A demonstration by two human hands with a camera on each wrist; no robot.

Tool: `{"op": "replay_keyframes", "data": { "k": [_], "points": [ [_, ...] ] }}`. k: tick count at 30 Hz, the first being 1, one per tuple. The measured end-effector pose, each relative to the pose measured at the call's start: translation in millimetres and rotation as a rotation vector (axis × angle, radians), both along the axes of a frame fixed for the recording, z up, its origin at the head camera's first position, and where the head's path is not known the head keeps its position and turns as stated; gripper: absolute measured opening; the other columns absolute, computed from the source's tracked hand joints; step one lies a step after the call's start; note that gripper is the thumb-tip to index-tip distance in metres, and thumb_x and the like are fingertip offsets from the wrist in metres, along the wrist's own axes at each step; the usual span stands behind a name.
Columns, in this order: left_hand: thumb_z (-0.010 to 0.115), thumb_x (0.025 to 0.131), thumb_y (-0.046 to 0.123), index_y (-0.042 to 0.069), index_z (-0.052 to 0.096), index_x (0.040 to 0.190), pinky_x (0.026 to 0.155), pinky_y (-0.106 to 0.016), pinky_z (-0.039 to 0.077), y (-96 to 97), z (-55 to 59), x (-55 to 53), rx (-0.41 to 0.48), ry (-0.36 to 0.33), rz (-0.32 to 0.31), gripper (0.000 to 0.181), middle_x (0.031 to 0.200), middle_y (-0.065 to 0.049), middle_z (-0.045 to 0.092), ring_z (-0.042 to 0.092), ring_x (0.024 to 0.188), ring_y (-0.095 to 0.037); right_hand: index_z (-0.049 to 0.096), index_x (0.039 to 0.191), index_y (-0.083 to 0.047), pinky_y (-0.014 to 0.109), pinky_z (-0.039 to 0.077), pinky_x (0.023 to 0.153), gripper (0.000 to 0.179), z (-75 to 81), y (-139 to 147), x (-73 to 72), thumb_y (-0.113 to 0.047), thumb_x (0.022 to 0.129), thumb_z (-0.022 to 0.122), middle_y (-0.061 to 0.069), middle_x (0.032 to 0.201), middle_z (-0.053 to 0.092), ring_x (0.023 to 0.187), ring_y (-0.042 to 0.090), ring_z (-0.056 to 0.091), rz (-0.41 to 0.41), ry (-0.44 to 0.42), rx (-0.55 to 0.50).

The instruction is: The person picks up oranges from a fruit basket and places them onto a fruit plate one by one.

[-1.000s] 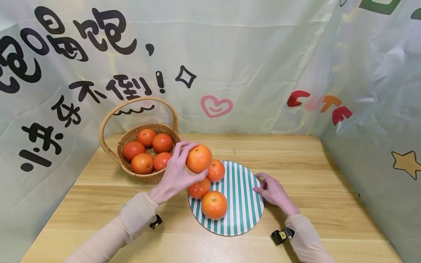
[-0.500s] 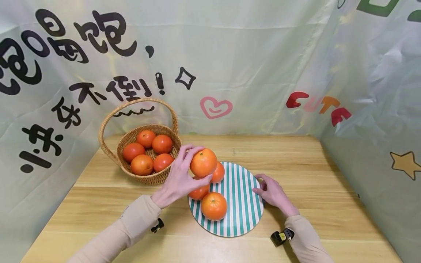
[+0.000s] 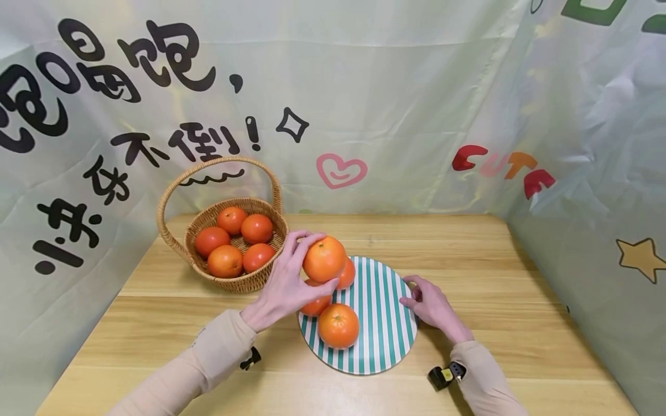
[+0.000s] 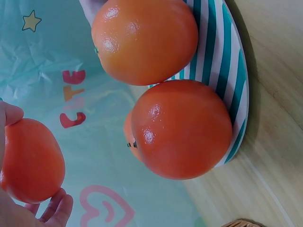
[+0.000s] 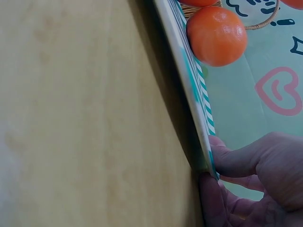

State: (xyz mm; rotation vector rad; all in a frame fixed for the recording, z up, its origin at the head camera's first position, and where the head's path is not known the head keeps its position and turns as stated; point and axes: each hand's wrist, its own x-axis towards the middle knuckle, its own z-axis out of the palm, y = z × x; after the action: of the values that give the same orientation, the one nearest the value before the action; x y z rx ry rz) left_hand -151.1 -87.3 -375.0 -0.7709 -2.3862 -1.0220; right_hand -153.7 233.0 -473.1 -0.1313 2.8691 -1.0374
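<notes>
My left hand (image 3: 288,283) grips an orange (image 3: 324,259) between thumb and fingers, held over the left part of a round plate with green and white stripes (image 3: 378,312). Three more oranges lie on that plate: one at the front (image 3: 339,326), one partly hidden behind my left thumb (image 3: 315,306), and one behind the held fruit (image 3: 347,274). At the plate's right rim, my right hand (image 3: 432,300) pinches the edge; the right wrist view has the thumb (image 5: 236,161) on the top face and fingers underneath. The held orange (image 4: 33,161) also appears in the left wrist view.
A wicker basket (image 3: 244,283) with a tall arched handle stands left of the plate, with several orange-red fruits (image 3: 225,260) inside. The wooden table (image 3: 468,248) is bounded by a printed cloth (image 3: 406,127) at the back and sides.
My left hand has moved a little right and down with the orange, away from the basket and farther over the plate. The right hand has stayed at the plate's rim.
</notes>
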Motion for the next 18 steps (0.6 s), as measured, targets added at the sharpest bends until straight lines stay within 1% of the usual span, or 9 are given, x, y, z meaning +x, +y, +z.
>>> {"op": "replay_keyframes", "data": {
  "k": [10, 18],
  "points": [
    [0.084, 0.071, 0.033, 0.017, 0.055, 0.134, 0.084, -0.041, 0.058, 1.4, 0.0, 1.5, 0.005, 0.02, 0.0, 0.071, 0.127, -0.011, 0.047, 0.062, 0.101, -0.024, 0.055, 0.135, 0.002, 0.025, 0.036, 0.062, 0.049, -1.8, 0.3, -0.4, -0.014, 0.091, 0.071, 0.005, 0.08, 0.054, 0.071, 0.016, 0.047, 0.009, 0.016, -0.007],
    [0.084, 0.072, 0.033, 0.018, 0.055, 0.135, 0.084, -0.041, 0.057, 3.1, 1.8, 2.7, 0.011, 0.014, -0.011, 0.071, 0.127, -0.01, 0.047, 0.061, 0.101, -0.023, 0.055, 0.135, 0.002, 0.026, 0.037, 0.063, 0.049, -2.0, 0.8, 0.0, -0.012, 0.091, 0.071, 0.006, 0.082, 0.054, 0.072, 0.017, 0.047, 0.0, 0.006, -0.01]
  ]
}}
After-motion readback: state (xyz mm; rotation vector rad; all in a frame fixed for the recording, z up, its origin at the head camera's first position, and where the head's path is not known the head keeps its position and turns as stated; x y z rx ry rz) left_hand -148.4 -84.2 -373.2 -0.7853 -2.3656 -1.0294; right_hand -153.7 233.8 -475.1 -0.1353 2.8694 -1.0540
